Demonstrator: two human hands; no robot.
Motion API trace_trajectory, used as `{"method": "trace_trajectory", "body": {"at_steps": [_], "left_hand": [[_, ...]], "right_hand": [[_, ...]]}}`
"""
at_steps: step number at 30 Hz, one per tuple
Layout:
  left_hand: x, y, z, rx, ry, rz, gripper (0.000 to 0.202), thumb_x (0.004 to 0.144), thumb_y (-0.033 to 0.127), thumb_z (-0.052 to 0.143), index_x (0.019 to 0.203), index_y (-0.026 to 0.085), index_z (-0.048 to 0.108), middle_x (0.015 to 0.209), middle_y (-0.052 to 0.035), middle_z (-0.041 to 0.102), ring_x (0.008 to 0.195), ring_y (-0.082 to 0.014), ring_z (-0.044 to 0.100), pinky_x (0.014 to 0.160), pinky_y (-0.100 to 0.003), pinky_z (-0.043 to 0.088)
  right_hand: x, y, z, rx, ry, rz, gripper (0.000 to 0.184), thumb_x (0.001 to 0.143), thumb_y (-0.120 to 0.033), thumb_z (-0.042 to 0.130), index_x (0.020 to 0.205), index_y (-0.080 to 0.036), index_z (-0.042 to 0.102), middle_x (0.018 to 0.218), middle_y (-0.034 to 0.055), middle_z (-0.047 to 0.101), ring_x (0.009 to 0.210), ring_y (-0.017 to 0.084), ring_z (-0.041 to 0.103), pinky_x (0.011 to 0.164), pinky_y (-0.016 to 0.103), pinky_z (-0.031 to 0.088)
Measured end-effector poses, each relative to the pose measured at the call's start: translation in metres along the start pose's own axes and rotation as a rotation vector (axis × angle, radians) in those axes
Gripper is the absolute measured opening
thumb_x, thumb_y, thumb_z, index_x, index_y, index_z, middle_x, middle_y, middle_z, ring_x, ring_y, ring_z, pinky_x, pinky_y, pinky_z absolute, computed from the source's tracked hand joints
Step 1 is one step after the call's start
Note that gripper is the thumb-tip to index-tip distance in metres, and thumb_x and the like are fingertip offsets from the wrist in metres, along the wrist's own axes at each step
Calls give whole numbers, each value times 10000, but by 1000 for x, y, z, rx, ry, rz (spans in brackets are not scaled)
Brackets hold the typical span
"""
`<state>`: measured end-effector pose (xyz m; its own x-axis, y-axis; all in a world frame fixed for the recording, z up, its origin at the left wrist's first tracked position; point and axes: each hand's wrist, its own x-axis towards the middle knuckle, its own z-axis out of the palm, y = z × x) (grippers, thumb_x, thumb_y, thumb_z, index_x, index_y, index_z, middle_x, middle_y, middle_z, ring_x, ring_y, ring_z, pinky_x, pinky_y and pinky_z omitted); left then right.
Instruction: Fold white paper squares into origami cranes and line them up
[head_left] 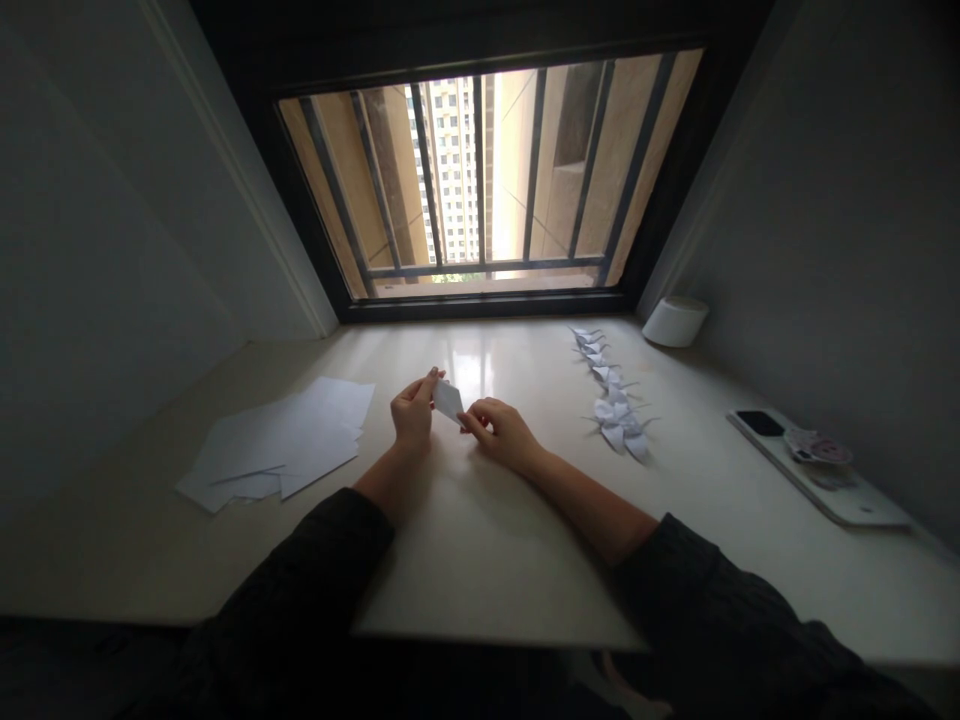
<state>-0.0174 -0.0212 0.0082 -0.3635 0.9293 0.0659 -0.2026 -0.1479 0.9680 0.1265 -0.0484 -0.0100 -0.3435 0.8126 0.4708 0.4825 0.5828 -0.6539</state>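
Observation:
A small piece of folded white paper [448, 399], roughly kite-shaped, is held up between both hands over the middle of the sill. My left hand [413, 408] pinches its upper left edge between thumb and fingers. At its lower right corner, my right hand [501, 430] grips the paper with thumb and fingertips. Several folded paper cranes [616, 412] stand in a row to the right of my hands. To the left lies a loose, overlapping pile of white paper sheets [300, 430].
A pale windowsill [480, 560] spreads under everything, its front edge near my body. A barred window [480, 180] with a dark frame rises behind. At the right are a white cylindrical object [676, 322] by the wall and a phone [855, 500] with a sticker-like grip.

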Motion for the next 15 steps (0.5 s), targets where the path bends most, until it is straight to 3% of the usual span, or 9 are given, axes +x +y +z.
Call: {"method": "trace_trajectory", "body": {"at_steps": [15], "left_hand": [[0, 1, 0, -43, 22, -30, 432, 548, 501, 762, 795, 148, 732, 812, -88, 707, 736, -177, 638, 612, -251, 452]], "right_hand": [[-1, 0, -2, -49, 0, -78, 356, 918, -376, 412, 681, -195, 605, 695, 34, 588, 680, 143, 519, 657, 263, 388]]}}
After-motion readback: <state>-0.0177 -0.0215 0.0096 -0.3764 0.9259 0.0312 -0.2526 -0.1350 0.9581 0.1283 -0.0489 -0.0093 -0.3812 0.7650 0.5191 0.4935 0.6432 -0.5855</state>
